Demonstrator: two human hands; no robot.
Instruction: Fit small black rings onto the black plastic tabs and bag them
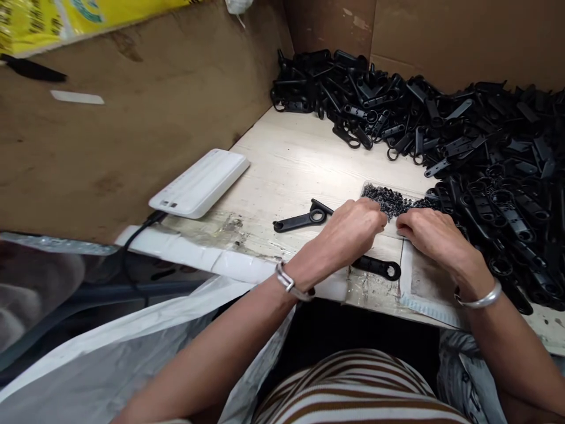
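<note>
Both hands meet at the near edge of a shallow clear tray (415, 189) heaped with small black parts (384, 199). My left hand (359, 227) has its fingers curled at the tray's left side; what they pinch, if anything, is hidden. Just to the right, my right hand (430, 235) is closed too, its fingertips at the small parts and their contents out of sight. Below my left hand lies a black plastic handle with a ring end (377, 267). Another ring-ended black handle (300, 221) rests left of that hand, touching or close to a further black piece (321, 206).
A large pile of black plastic handles (441, 123) covers the back and right of the table. A white power bank (200, 182) with a black cable (132, 238) lies at left. Cardboard walls (176, 106) stand left and behind. A white plastic bag (176, 330) hangs at the front edge.
</note>
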